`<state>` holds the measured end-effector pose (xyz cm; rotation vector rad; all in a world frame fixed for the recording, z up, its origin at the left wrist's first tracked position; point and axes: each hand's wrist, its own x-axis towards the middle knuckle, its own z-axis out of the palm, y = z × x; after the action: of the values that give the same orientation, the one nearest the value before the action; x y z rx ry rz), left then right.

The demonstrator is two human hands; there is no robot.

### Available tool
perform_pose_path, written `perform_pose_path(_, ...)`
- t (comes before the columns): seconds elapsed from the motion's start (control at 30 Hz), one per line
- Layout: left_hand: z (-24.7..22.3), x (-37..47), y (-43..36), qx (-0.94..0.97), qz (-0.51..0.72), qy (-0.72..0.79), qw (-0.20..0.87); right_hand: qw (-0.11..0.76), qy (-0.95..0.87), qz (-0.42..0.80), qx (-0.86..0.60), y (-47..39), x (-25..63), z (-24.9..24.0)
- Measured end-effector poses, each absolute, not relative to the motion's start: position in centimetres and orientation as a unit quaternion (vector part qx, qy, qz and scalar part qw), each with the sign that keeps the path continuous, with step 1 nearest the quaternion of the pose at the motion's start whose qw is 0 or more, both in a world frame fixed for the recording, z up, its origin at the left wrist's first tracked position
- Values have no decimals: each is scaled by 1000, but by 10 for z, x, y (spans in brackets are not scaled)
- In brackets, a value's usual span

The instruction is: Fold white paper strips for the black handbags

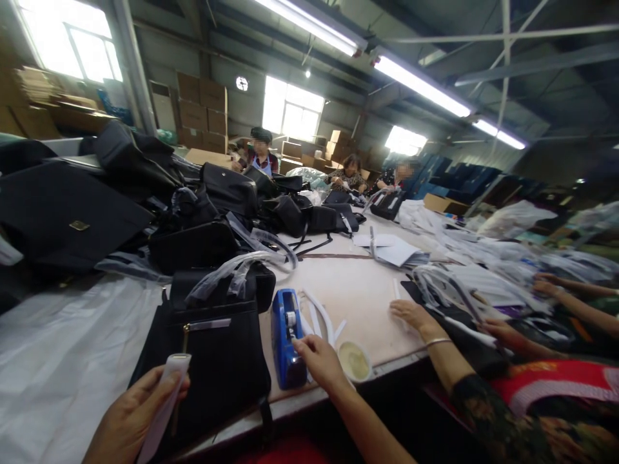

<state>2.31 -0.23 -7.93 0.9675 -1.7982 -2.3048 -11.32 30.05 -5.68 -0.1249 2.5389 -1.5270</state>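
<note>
"Cream-topped worktable (367, 283), one, running away from the viewer. What fills its left side?"

"Heap of black bags (227, 187), piled high, and white sheeting (77, 361) nearer the front."

"Next in size?"

"Black bag (217, 348), single, lying at the near edge just left of centre. Fitted with a handle (246, 261) in clear wrap and a gold-toned zip pull (186, 329)."

"And beside it?"

"Tape dispenser (284, 345), blue, on the bare tabletop, just right of the bag."

"Hands?"

"Left hand (128, 412): in front of the bag, thumb laid against bent fingers, pinching a white strip (164, 409) that stands tilted, upper end overlapping the bag in view. Right hand (322, 364): at the dispenser, fingers bent towards the thumb by its roll (whether they pinch any tape, I cannot tell)."

"Any other hand close by?"

"Co-worker's hand (411, 314), to the right, low over the tabletop, fingers extended."

"Smaller items?"

"Round pale dish (355, 361), one, near the table's edge, just right of the right hand. Loose white strips (314, 319), several, some curved, lying between dispenser and dish, beyond the right hand."
</note>
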Motion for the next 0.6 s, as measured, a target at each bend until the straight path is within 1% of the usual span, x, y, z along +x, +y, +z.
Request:
perform_pose_path(0.2,-84,21,-6,306,-750,-585,34,106,814,-570,-34,296,-112,-53)
perform_pose_path(0.4,-82,23,-8,299,-759,-576,47,114,790,-601,-35,303,-93,-32)
perform_pose_path(0.5,-85,23,-10,306,-765,-565,40,156,753,-640,-9,308,-79,-30)
perform_pose_path(0.6,-87,22,-11,308,-771,-556,22,203,712,-671,38,311,-67,-41)
